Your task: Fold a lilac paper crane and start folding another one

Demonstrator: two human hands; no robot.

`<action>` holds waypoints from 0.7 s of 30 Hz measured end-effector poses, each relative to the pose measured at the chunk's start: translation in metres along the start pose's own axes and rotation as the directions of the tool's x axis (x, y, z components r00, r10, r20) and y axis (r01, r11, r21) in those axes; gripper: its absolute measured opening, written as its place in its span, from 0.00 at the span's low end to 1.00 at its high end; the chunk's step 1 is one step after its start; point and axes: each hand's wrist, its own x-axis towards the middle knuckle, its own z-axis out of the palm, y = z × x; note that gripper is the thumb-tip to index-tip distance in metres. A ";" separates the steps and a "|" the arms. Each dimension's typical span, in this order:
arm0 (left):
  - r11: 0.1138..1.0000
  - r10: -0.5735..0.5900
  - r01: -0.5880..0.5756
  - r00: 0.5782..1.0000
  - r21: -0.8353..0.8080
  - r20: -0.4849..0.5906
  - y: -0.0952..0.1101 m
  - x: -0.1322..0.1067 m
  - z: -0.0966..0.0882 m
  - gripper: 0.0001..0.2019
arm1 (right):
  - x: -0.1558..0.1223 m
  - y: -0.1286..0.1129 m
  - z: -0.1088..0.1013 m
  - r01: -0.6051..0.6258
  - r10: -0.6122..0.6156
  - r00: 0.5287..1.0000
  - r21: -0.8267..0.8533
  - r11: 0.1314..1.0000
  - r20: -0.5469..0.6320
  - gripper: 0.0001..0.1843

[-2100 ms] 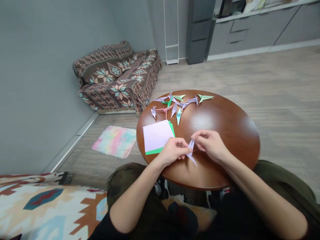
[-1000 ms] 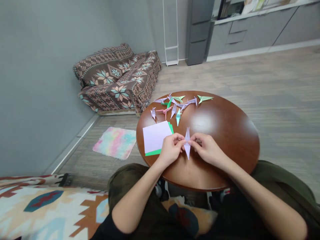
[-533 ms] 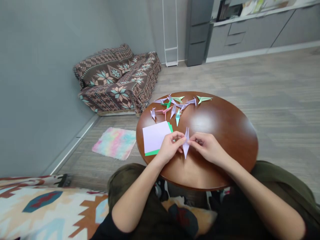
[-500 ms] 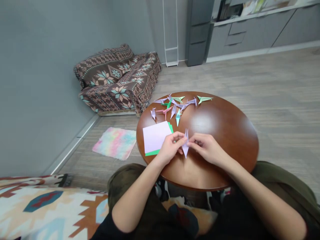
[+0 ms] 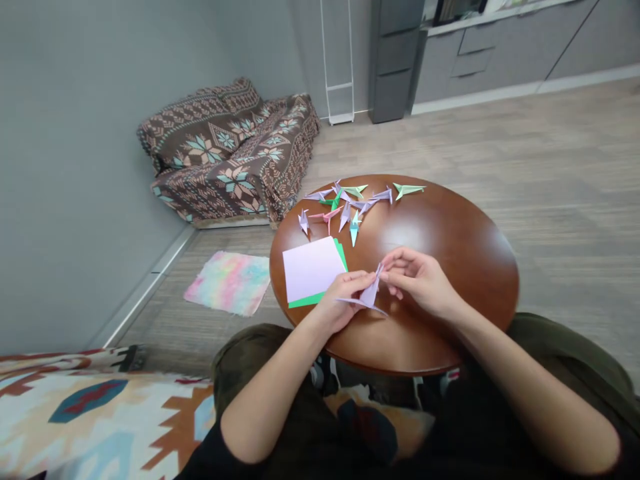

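Observation:
A half-folded lilac origami crane (image 5: 370, 295) is held low over the near part of the round table, its two flaps spread sideways at the bottom and its narrow points upward. My left hand (image 5: 342, 299) pinches it from the left between thumb and fingers. My right hand (image 5: 420, 279) is closed at its upper tip, thumb and forefinger on the narrow point, the other fingers curled. Left of my hands lies a stack of square paper (image 5: 311, 270), lilac on top with green sheets showing underneath.
Several folded paper cranes lie at the table's far left, among them a pink one (image 5: 327, 217), a blue one (image 5: 355, 230) and a pale green one (image 5: 407, 191). The brown table (image 5: 450, 240) stands before my knees. A covered sofa (image 5: 225, 153) is beyond it.
The lilac paper has turned from an upright narrow shape to one with its two lower flaps spread out. My right hand has moved up to its tip. The view has shifted slightly.

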 end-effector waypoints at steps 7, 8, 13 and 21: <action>1.000 -0.013 0.013 1.000 -0.024 0.003 0.001 -0.001 0.003 0.21 | -0.002 -0.001 -0.002 0.011 -0.010 1.000 -0.056 0.998 0.029 0.19; 0.999 -0.023 0.023 1.000 -0.037 0.003 0.002 -0.002 0.003 0.21 | -0.003 -0.003 -0.003 0.016 -0.013 0.999 -0.080 0.997 0.035 0.17; 0.995 -0.084 0.084 0.996 -0.061 0.008 0.004 -0.003 0.002 0.21 | -0.006 -0.010 -0.007 0.011 0.005 0.997 -0.216 0.976 0.072 0.10; 0.996 -0.027 0.031 0.999 0.085 -0.042 0.005 -0.003 0.001 0.23 | -0.008 -0.012 -0.015 0.011 0.028 0.994 -0.345 0.938 0.107 0.07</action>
